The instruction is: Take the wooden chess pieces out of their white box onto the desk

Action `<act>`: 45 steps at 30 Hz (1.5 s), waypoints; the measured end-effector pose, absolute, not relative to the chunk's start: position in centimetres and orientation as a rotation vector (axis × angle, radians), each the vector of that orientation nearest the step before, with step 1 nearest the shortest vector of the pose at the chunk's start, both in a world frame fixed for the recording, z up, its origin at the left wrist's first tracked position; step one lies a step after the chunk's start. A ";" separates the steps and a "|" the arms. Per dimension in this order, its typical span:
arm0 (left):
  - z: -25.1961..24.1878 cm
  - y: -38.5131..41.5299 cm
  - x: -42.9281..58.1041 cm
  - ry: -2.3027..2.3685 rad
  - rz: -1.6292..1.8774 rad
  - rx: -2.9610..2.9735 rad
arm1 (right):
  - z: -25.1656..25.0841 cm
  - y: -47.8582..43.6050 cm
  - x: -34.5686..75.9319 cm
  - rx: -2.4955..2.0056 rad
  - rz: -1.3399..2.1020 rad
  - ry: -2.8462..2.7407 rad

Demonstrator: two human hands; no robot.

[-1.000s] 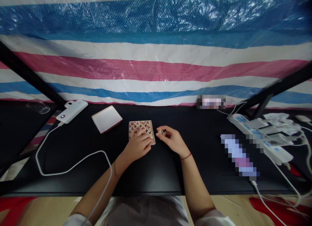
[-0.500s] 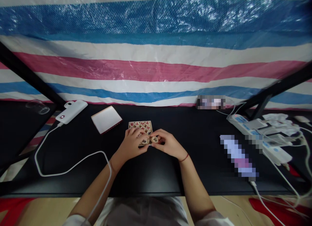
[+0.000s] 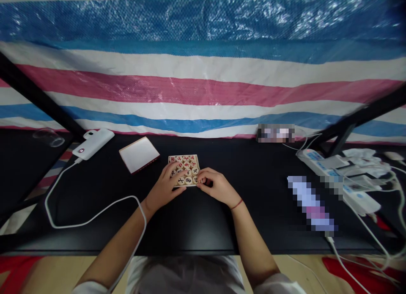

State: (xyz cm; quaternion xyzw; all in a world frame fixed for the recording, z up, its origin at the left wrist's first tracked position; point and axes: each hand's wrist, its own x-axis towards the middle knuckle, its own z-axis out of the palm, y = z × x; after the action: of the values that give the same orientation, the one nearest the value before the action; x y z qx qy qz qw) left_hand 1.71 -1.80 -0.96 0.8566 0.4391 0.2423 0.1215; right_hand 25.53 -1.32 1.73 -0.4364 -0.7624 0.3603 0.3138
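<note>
A shallow open box (image 3: 198,162) of round Chinese chess pieces sits at the middle of the dark table. Its far rows carry red characters and its near rows black ones. Over the left part of the box lies my left hand (image 3: 163,185), fingers spread across the pieces, thumb by the near edge; some pieces are hidden under it. At the near right corner my right hand (image 3: 218,186) is closed in a pinch on a Chinese chess piece (image 3: 196,179), which its fingertips partly cover.
Left of the box is a white-topped box lid (image 3: 139,154). A white power bank (image 3: 93,144) with a cable stands farther left; the cable crosses my left forearm. On the right are a blurred-out phone (image 3: 311,203), a power strip (image 3: 358,196) and cables. A striped plastic sheet (image 3: 203,91) hangs behind.
My right hand has brought its piece down to the box's near right corner. My left hand has shifted slightly left and spread its fingers, uncovering more pieces.
</note>
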 end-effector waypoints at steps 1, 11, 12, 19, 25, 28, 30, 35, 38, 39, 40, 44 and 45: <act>-1.0 -1.6 1.8 1.283 0.718 2.504 | 1.7 -1.3 25.4 -1.157 0.926 -2.002; 0.3 0.2 -1.1 1.752 1.097 2.334 | 2.3 -1.3 25.4 -1.244 0.756 -1.814; 0.2 0.3 -1.7 1.902 1.122 2.275 | 2.3 -1.2 25.4 -1.263 0.748 -1.788; 0.6 0.5 -3.7 2.068 1.003 1.992 | 2.0 -1.2 25.3 -1.281 0.737 -1.729; 3.9 -0.7 -1.2 1.228 1.816 1.096 | 2.4 -1.4 24.4 -1.235 0.837 -1.614; 5.3 -1.5 0.4 0.948 1.734 0.839 | 2.5 -1.3 23.7 -1.161 0.981 -1.496; 5.7 -2.0 1.2 0.905 1.620 0.749 | 2.7 -1.2 23.2 -1.090 1.082 -1.406; 5.2 -2.1 2.0 0.913 1.515 0.675 | 3.7 -0.9 22.5 -1.054 1.294 -1.304; 4.6 -1.5 1.6 0.914 1.430 0.603 | 4.4 -0.1 22.8 -1.101 1.281 -1.273; 4.5 -1.3 1.5 0.919 1.373 0.582 | 4.6 0.3 23.0 -1.118 1.270 -1.268; 4.4 -1.0 1.4 0.927 1.309 0.581 | 4.7 0.8 23.1 -1.138 1.265 -1.269; 4.3 0.0 2.2 0.996 1.204 0.665 | 4.8 2.8 23.0 -1.206 1.214 -1.198; 4.3 0.2 2.6 1.017 1.254 0.653 | 4.7 3.1 22.8 -1.213 1.202 -1.158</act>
State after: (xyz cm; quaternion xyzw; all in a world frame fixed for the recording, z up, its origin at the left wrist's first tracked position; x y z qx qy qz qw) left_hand 2.57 0.19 4.27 0.2868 0.4465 0.5507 0.6443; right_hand 22.80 3.09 4.68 -0.5046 -0.4817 0.4999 0.5133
